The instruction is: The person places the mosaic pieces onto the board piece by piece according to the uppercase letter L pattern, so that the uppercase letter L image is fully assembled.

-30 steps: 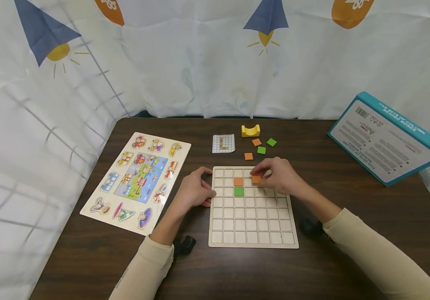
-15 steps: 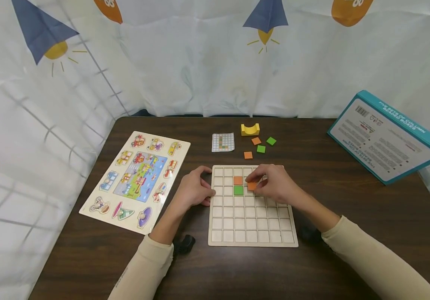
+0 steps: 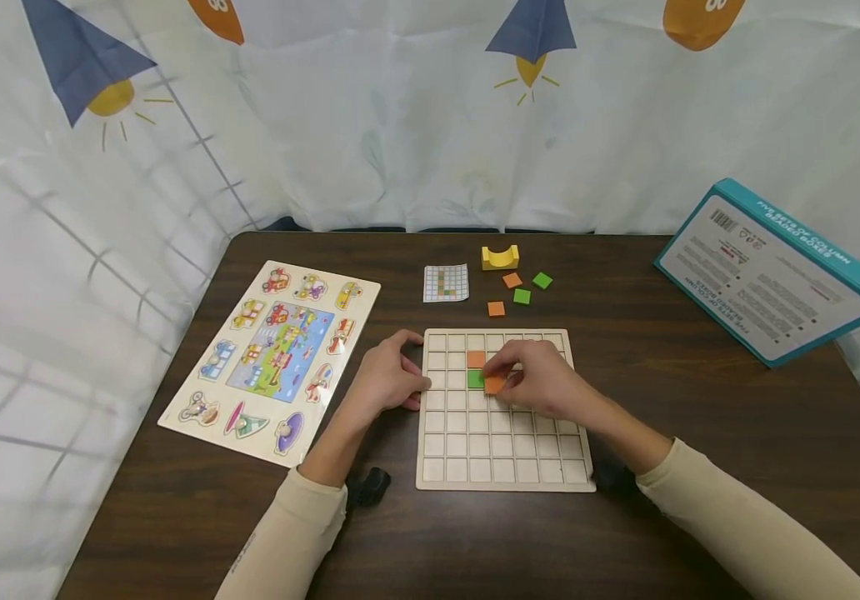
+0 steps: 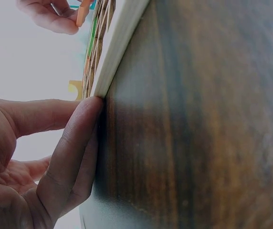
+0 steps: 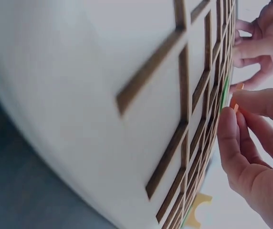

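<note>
Brown table (image 3: 400, 542), right fingers (image 3: 505, 357) pinching orange tile (image 3: 493, 384)

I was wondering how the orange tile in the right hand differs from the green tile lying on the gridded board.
Color: the held tile is orange, while the seated tile is green.
Pose: the held tile is raised off the gridded board in the right hand's grip; the seated tile lies flat in a cell.
Both appear to be thin square tiles.
</note>
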### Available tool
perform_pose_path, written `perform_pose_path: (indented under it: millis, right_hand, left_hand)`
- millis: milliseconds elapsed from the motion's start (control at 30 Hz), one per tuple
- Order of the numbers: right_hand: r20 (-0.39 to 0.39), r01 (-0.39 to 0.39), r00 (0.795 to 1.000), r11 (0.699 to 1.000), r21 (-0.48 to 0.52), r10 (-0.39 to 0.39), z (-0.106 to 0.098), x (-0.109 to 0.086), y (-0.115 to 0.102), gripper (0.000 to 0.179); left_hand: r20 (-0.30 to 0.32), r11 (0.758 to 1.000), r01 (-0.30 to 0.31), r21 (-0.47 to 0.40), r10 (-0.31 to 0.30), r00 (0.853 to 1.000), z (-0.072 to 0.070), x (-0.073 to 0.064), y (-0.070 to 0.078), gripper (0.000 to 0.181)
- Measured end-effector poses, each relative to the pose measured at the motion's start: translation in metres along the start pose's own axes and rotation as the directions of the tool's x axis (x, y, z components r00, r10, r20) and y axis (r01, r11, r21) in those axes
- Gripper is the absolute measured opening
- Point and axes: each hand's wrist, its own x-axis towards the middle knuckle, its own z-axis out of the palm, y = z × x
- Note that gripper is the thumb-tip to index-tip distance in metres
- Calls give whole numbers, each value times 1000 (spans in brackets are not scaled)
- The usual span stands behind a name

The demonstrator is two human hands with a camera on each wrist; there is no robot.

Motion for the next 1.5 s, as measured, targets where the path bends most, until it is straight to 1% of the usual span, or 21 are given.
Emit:
perform_pose_path:
  millis: [167, 267, 500, 600, 833, 1200, 1500]
  right_hand:
    - [21, -10, 1000, 1000, 14, 10, 4, -1, -4, 31]
    - [40, -10, 999, 1000, 5, 10, 7, -1, -8, 30]
    - [84, 43, 996, 997, -56, -38, 11, 2, -15, 27]
    - [95, 46, 995, 997, -70, -39, 12, 3, -18, 27]
    - [93, 86, 993, 989, -123, -75, 15, 5, -20, 26]
    - [87, 103, 992, 983, -154, -90, 18, 5, -21, 27]
    - [73, 99, 993, 980, -171, -88, 19, 4, -20, 27]
  left_hand:
    - [-2, 1000, 5, 5, -5, 1000, 0, 0, 0, 67]
    - [-3, 1000, 6, 7, -6, 1000, 0, 0, 0, 67]
    - [-4, 1000, -1, 4, 1, 1000, -1, 0, -1, 67]
    - [-3, 1000, -1, 6, 1, 1000, -1, 0, 0, 67]
    - [0, 1000, 2, 8, -2, 1000, 0, 0, 0, 66]
    - [2, 1000, 6, 7, -6, 1000, 0, 0, 0, 66]
    - [9, 1000, -11, -20, 11, 1000, -1, -1, 1, 65]
